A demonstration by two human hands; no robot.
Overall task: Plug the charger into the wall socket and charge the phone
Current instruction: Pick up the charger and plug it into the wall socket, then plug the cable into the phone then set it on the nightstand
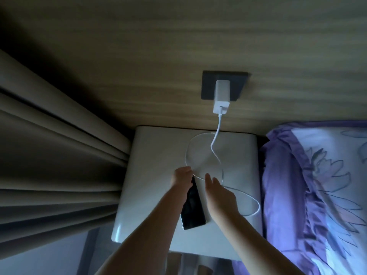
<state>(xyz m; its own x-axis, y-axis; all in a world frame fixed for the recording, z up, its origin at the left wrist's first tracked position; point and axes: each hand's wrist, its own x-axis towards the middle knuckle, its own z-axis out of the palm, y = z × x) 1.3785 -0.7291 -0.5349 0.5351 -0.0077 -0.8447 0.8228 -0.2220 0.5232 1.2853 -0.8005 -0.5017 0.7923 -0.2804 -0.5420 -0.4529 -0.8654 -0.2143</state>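
One curtain (59, 155), one bed (317, 185), one worktop (151, 155). One phone (193, 207) lies on the worktop. One charger (221, 96) sits in one socket (208, 86), its single cable (215, 153) looping over the worktop. Two hands: left hand (181, 175) curled at the phone's top end, grip unclear; right hand (218, 195) spread wide, empty.

No text can be read.
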